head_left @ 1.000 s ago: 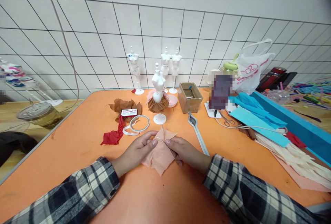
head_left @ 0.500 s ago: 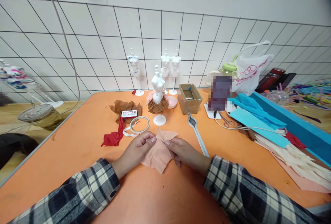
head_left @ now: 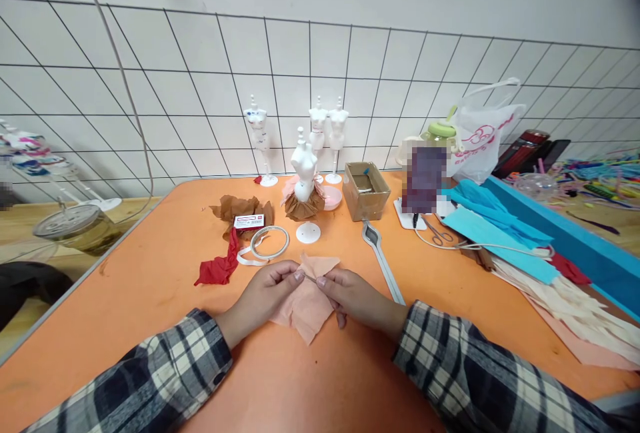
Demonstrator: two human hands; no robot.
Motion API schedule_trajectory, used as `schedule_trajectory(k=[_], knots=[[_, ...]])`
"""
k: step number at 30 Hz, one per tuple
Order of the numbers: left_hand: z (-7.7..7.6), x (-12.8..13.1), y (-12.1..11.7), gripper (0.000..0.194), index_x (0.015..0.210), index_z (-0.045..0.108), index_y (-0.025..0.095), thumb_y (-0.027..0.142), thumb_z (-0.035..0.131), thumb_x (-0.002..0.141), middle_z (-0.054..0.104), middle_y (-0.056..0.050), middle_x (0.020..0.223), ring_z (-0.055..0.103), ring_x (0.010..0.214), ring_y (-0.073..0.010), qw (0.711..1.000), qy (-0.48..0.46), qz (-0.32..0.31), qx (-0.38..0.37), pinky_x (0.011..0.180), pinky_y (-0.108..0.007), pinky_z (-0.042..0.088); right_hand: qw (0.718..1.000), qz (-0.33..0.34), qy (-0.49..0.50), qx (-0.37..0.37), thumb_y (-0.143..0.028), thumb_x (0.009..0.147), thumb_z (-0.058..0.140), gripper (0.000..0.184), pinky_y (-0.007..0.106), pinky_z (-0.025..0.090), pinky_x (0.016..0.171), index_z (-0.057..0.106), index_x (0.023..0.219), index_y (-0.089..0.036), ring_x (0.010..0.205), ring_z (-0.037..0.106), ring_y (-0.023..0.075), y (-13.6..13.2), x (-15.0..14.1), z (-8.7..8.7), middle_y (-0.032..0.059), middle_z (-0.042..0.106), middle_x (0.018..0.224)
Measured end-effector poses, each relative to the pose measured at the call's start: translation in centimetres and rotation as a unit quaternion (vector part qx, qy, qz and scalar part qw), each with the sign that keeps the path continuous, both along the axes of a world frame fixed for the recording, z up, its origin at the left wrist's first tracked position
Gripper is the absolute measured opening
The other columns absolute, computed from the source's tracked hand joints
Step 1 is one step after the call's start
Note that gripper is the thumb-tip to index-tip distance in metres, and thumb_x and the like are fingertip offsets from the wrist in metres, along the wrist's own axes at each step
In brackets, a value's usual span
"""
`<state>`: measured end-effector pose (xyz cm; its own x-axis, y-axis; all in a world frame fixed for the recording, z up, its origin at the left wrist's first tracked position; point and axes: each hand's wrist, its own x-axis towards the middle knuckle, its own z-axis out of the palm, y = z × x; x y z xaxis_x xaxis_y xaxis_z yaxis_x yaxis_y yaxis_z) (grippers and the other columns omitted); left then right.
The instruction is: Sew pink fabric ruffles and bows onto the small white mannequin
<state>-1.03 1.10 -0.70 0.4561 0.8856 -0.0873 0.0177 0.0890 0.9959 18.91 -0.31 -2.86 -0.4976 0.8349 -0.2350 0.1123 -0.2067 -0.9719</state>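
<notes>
The left hand (head_left: pixel 267 292) had its fingertips closed on the creased peach sheet (head_left: pixel 311 312), which spread between both hands over the worktop (head_left: pixel 250 383). The right hand (head_left: pixel 357 296) pinched its other side; uneven pulling could have torn the thin-looking material, and a slackened pinch could have loosened the gathers.

Bright, with stretched edges

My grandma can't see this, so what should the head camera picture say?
Left hand and right hand pinch peach fabric above an orange table. Behind it stands a white mannequin in a brown ruffled skirt, near an open cardboard box.
</notes>
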Motion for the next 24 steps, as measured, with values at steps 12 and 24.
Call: schedule_trajectory(k=[12, 24], knots=[[-0.1, 0.1, 0.0, 0.029, 0.081, 0.068, 0.015, 0.043, 0.066, 0.080, 0.068, -0.002, 0.074, 0.060, 0.067, -0.0157, 1.000, 0.004, 0.019, 0.008, 0.062, -0.024, 0.047, 1.000, 0.004, -0.012, 0.009, -0.060, 0.086, 0.046, 0.045, 0.020, 0.038, 0.033, 0.047, 0.070, -0.018, 0.034, 0.038, 0.0064, -0.2, -0.1, 1.0, -0.0083, 0.037, 0.048], [-0.1, 0.0, 0.0, 0.028, 0.077, 0.062, 0.015, 0.042, 0.064, 0.082, 0.063, 0.001, 0.070, 0.057, 0.064, -0.0134, 1.000, 0.010, 0.028, 0.003, 0.060, -0.022, 0.045, 0.996, 0.013, -0.067, 0.055, -0.063, 0.089, 0.036, 0.052, 0.020, 0.036, 0.038, 0.043, 0.065, -0.018, 0.038, 0.051, 0.0093, -0.4, 0.0, 1.1, -0.0059, 0.043, 0.049]])
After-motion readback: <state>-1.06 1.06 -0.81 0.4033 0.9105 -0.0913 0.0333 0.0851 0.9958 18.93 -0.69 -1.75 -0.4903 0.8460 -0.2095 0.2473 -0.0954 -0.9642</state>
